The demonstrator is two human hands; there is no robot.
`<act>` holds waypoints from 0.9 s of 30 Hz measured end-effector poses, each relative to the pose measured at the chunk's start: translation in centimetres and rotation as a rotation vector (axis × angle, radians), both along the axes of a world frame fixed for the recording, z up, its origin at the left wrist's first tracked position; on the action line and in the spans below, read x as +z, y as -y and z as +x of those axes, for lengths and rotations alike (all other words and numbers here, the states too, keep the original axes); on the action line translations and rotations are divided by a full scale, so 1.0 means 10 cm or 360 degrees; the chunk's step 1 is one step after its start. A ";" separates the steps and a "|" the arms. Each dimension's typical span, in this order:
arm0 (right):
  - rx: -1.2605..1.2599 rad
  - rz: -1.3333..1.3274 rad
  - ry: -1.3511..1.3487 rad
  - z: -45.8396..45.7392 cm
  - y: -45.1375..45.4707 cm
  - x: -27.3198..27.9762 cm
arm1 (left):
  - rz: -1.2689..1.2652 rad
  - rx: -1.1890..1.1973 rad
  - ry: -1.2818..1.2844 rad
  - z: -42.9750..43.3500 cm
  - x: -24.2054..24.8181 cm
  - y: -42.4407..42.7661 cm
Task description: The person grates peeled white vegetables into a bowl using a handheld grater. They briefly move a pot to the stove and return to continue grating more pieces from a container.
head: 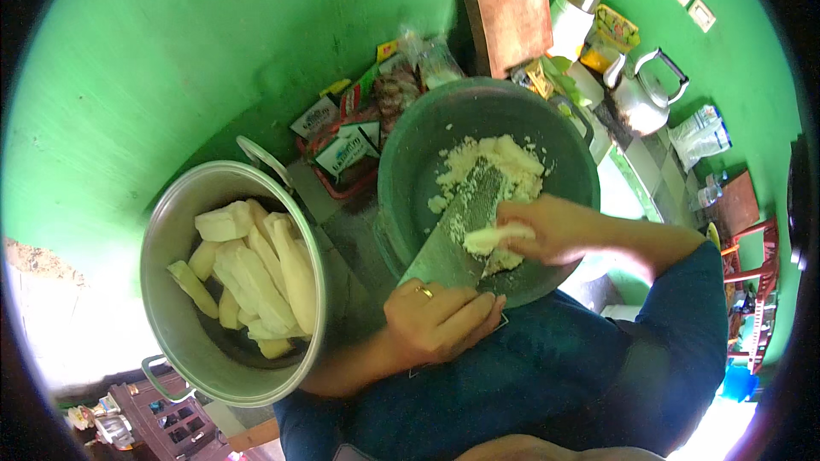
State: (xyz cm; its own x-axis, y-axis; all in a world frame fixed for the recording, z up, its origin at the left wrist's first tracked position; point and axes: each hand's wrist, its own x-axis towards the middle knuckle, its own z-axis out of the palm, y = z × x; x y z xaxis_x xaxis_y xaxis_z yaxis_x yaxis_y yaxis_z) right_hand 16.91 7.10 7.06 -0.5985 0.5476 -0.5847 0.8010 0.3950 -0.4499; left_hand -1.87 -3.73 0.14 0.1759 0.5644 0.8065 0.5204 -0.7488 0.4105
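My left hand (pixel 442 320), with a ring on one finger, grips the near end of a flat metal grater (pixel 442 243) at the rim of a green basin (pixel 410 141). The grater slopes down into the basin. My right hand (pixel 544 230) holds a pale peeled root piece (pixel 490 238), which looks like cassava, against the grater's near part. Grated pulp (pixel 512 157) lies around the grater's far end and clings to its surface. To the left, a large metal pot (pixel 150 269) holds several peeled pale root pieces (pixel 256 282).
Behind the basin are packets (pixel 346 150) in a red basket, a bag of small reddish bulbs (pixel 397 89) and a wooden block (pixel 512 19). A vacuum flask (pixel 572 19), a metal kettle (pixel 644 99) and a plastic bag (pixel 700 136) stand at the right along the green wall.
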 end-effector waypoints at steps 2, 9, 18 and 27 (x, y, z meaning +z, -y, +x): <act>-0.0159 0.0222 0.0047 0.09 -0.25 -0.24 | -0.0001 0.0005 -0.0009 0.00 -0.01 0.02; 0.0047 0.0150 -0.0014 0.07 -0.14 -0.11 | 0.0045 0.0043 -0.0021 0.00 0.04 0.01; -0.0192 0.0361 0.0006 0.23 -0.55 -0.47 | 0.0058 0.0007 -0.0019 -0.01 0.07 0.02; -0.0211 0.0509 0.0081 0.15 -0.70 -0.56 | 0.0063 0.0028 -0.0003 0.00 0.04 0.00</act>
State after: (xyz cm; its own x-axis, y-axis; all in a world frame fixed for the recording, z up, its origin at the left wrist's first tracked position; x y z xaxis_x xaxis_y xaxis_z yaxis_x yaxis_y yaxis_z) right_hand 18.44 14.13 1.42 -0.4845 0.7789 -0.3981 0.8729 0.4007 -0.2784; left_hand -1.82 -3.75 0.49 0.1675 0.5351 0.8280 0.5344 -0.7551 0.3798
